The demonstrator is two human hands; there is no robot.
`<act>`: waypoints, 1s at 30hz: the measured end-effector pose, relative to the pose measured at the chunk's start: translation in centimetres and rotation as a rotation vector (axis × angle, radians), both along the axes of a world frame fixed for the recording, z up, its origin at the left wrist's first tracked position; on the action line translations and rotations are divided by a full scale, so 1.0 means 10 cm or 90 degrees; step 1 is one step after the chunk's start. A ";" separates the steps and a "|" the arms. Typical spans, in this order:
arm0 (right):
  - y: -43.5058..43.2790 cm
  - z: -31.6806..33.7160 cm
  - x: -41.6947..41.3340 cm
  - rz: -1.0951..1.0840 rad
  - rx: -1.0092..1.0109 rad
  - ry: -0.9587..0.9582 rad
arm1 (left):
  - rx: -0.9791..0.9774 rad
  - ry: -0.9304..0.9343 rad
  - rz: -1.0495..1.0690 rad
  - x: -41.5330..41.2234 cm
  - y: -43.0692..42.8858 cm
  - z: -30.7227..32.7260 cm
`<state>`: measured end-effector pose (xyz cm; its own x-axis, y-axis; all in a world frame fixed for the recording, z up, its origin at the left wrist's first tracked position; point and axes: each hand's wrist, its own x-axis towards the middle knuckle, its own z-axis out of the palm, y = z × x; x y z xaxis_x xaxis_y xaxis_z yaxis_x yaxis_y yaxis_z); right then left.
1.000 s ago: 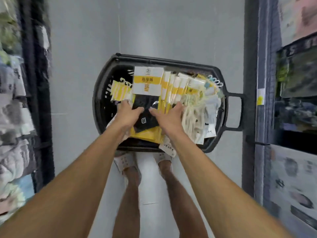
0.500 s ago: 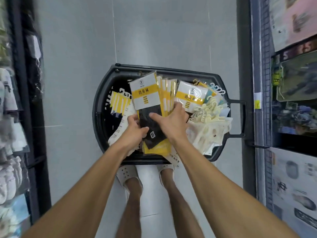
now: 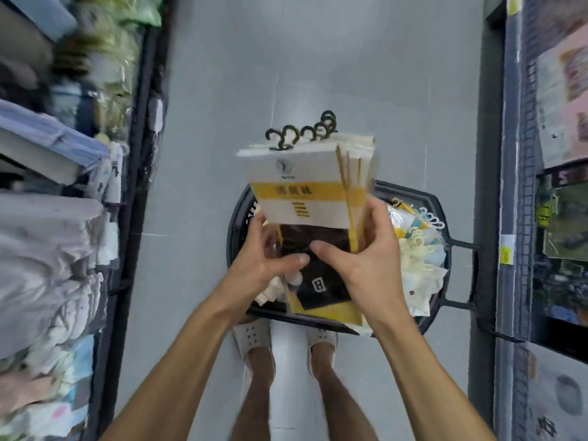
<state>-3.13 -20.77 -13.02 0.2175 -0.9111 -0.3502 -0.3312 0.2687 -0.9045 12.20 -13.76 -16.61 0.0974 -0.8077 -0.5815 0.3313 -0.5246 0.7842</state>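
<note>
Noted raised above basket (image 3: 428, 200), no longer lying in it: stack of sock packs (image 3: 302, 173), gripped at lower edges by left hand (image 3: 265, 265) and right hand (image 3: 372, 265).

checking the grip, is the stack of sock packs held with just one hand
No, the left hand and the right hand both grip the stack of sock packs, thumbs on its front.

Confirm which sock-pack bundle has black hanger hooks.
The yellow-banded bundle gripped by the left hand and right hand above the basket; the packs in the basket show white or cream hooks.
</note>
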 end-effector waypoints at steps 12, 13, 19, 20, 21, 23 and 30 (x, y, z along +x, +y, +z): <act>0.31 2.71 1.26 0.317 0.065 -0.301 | -0.036 -0.254 0.300 0.87 0.95 3.35; 0.42 2.98 1.38 0.355 0.046 -0.314 | -0.034 -0.276 0.353 0.88 1.12 3.65; 1.34 4.50 1.98 0.510 -0.141 -0.338 | -0.088 -0.365 0.652 0.88 2.23 5.10; 1.49 4.71 2.05 0.527 -0.181 -0.341 | -0.092 -0.368 0.702 0.88 2.40 5.28; 1.68 4.92 2.12 0.547 -0.220 -0.350 | -0.088 -0.367 0.741 0.89 2.60 5.47; 2.09 5.34 2.29 0.596 -0.240 -0.398 | -0.118 -0.392 0.815 0.92 3.08 5.86; 3.56 6.45 2.60 0.719 -0.161 -0.543 | -0.192 -0.554 0.880 0.94 4.78 6.83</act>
